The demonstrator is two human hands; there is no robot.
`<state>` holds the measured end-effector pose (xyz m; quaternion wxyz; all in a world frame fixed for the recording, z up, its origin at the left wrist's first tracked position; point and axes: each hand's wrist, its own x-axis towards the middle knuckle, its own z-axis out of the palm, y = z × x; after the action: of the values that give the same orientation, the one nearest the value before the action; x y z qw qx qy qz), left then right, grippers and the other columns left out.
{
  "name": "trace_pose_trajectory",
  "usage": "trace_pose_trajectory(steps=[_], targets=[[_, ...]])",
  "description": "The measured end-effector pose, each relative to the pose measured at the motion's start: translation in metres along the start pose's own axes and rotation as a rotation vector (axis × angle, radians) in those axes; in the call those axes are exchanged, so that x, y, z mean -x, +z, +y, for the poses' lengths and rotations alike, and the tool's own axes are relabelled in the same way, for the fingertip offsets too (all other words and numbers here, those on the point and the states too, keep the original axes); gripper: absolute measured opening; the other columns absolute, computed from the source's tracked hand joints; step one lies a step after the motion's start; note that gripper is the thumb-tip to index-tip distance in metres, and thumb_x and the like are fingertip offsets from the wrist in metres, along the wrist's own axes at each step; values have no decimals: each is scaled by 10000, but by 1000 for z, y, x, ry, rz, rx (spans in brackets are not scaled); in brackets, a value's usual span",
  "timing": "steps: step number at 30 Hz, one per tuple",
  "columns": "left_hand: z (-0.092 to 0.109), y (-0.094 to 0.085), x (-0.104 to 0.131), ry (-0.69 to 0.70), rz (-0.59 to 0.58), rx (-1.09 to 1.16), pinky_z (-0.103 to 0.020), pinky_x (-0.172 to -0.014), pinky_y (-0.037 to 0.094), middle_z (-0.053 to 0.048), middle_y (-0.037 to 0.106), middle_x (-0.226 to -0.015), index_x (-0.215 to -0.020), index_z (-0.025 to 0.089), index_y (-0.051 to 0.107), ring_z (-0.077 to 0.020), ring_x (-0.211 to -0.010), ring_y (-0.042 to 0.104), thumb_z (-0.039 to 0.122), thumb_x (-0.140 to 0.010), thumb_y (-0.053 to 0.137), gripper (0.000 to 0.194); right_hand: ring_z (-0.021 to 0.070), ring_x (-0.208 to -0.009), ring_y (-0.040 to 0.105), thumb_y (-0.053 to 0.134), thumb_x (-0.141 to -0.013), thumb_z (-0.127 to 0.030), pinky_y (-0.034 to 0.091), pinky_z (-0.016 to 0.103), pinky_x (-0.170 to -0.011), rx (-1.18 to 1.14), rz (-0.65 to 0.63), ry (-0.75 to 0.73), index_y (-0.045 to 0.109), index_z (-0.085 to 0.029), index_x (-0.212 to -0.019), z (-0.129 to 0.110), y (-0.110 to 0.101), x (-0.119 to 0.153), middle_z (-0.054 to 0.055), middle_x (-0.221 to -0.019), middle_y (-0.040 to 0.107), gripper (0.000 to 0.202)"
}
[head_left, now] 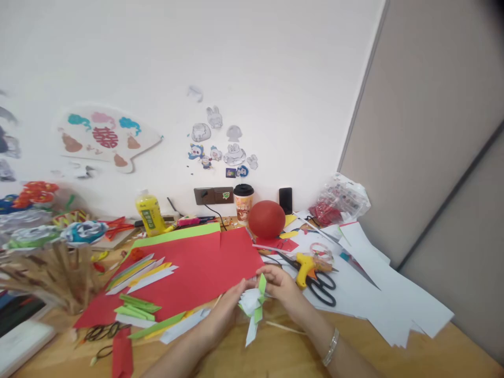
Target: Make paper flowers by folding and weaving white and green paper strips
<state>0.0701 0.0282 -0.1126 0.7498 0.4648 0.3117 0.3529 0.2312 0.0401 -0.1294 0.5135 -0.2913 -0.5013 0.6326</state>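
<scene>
A small piece of folded paper strips (252, 303), white in the middle with green ends sticking out, is held between both hands above the table's front. My left hand (226, 311) grips its left side, fingers curled behind it. The fingers of my right hand (284, 290) pinch it from the upper right, near a green strip that points up. One white strip hangs down from the piece. Exactly where the fingertips press is partly hidden. Beneath my right wrist lies a thin pale stick (284, 328).
Left lie red paper sheets (197, 268), green strips (136, 308) and a bundle of brown sticks (65, 278). Right are black scissors (326, 289), a yellow glue gun (304, 269) and white paper (354, 289). Behind stand a red balloon (266, 219), a cup (243, 203) and a yellow bottle (150, 212).
</scene>
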Motion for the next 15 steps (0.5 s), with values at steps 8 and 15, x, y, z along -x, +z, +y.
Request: trace_pose_trajectory(steps=[8,15], targets=[[-11,3,-13,95,122,101,-231,-630,406,-22,598,-792,-909,188,554,-139,-699,560,284,-702,631,241,179,-902,542,557,-748,-244,415,314,-809,395,198,-177,601,-213,-996,-12,4,4,53,-1007,596,254],[-14,-2,-14,286,285,-69,-234,-655,425,-18,559,-819,-901,194,543,-144,-760,543,265,-692,642,242,175,-814,589,437,-838,-334,461,297,-748,466,224,-151,623,-178,-857,-15,9,10,57,-843,644,244]])
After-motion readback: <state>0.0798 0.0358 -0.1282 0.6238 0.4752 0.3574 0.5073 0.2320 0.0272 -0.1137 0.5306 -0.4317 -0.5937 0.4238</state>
